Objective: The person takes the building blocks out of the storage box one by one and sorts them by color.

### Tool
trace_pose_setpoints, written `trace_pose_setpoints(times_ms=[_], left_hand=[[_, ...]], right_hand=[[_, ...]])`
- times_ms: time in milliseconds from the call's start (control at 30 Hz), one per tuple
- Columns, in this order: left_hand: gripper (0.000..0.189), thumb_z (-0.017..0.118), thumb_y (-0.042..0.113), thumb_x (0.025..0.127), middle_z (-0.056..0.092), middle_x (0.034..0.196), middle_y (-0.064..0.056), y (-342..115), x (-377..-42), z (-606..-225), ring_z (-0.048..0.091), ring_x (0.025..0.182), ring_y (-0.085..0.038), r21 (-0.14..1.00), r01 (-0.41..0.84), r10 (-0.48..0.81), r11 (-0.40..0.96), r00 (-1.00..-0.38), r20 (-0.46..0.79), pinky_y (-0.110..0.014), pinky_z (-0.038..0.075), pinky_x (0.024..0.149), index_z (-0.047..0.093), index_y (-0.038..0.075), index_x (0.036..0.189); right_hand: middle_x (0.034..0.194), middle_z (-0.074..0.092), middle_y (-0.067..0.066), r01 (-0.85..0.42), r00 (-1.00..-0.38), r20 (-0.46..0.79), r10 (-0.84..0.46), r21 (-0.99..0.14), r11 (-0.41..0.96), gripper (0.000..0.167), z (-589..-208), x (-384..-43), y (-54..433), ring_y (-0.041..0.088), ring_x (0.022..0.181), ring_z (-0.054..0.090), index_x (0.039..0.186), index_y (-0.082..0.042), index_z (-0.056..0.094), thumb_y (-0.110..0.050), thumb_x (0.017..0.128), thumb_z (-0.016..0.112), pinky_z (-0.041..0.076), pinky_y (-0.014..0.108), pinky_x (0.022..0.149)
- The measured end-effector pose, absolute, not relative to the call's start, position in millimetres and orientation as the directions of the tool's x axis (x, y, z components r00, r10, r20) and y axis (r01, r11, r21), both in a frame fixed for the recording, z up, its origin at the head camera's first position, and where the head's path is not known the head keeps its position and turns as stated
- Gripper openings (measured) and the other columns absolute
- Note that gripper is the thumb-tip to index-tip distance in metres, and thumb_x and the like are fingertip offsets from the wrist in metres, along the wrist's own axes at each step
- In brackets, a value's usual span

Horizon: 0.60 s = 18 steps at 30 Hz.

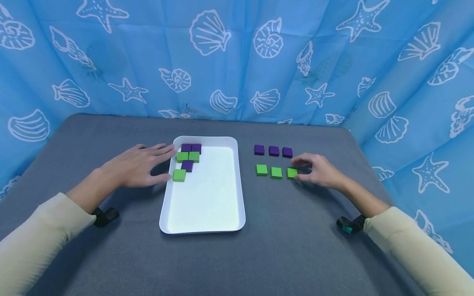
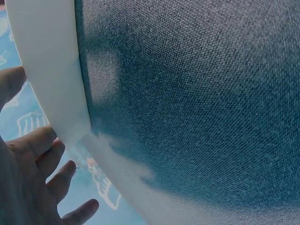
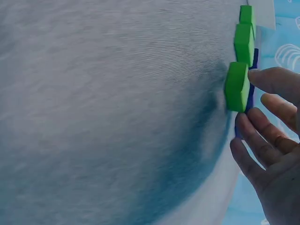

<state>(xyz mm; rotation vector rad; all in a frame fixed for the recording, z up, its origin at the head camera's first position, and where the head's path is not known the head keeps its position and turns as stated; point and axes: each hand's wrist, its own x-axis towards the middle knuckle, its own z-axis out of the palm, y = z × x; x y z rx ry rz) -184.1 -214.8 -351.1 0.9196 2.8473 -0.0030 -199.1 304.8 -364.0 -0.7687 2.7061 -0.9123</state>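
A white tray (image 1: pixel 203 205) holds three purple and three green blocks in its upper left part, among them a green block (image 1: pixel 179 175) and a purple block (image 1: pixel 187 166). At the tray's left edge rests my left hand (image 1: pixel 142 166), fingers spread and holding nothing; the left wrist view shows its fingertips against the tray wall (image 2: pixel 51 61). My right hand (image 1: pixel 314 169) is at the rightmost green block (image 1: pixel 291 173) on the table. In the right wrist view, the thumb reaches this block's (image 3: pixel 236 88) edge, while the other fingers stay loosely bent beyond it, not visibly gripping it.
Right of the tray, a row of three purple blocks (image 1: pixel 274 151) lies behind a row of three green ones, including a middle green block (image 1: pixel 275 172). A grey cloth covers the table (image 1: pixel 281 246). Blue shell-patterned curtains (image 1: pixel 237 61) hang behind it and to the right.
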Motion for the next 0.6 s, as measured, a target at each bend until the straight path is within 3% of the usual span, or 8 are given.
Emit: trace_pose_setpoints(times_ms=[300,600], left_hand=[[0.081,0.050,0.060,0.096,0.030,0.161,-0.014,-217,-184,-351,0.030,0.145,-0.041,0.043,0.583,0.583,0.811,-0.801,-0.136,-0.071,0.028,0.106,0.031,0.010,0.156],[0.081,0.050,0.061,0.095,0.029,0.161,-0.012,-216,-183,-353,0.031,0.145,-0.040,0.046,0.577,0.577,0.816,-0.805,-0.136,-0.071,0.028,0.106,0.031,0.011,0.157]], right_hand=[[0.119,0.066,0.022,-0.452,-0.843,0.033,-0.537,-0.585,0.673,0.041,-338,-219,271,0.036,0.111,0.063,0.123,0.006,0.063,-0.006,0.087,0.075,0.048,0.055,0.096],[0.122,0.066,0.021,-0.488,-0.812,0.036,-0.583,-0.592,0.642,0.038,-323,-234,211,0.032,0.114,0.065,0.123,0.002,0.064,-0.007,0.087,0.075,0.050,0.049,0.098]])
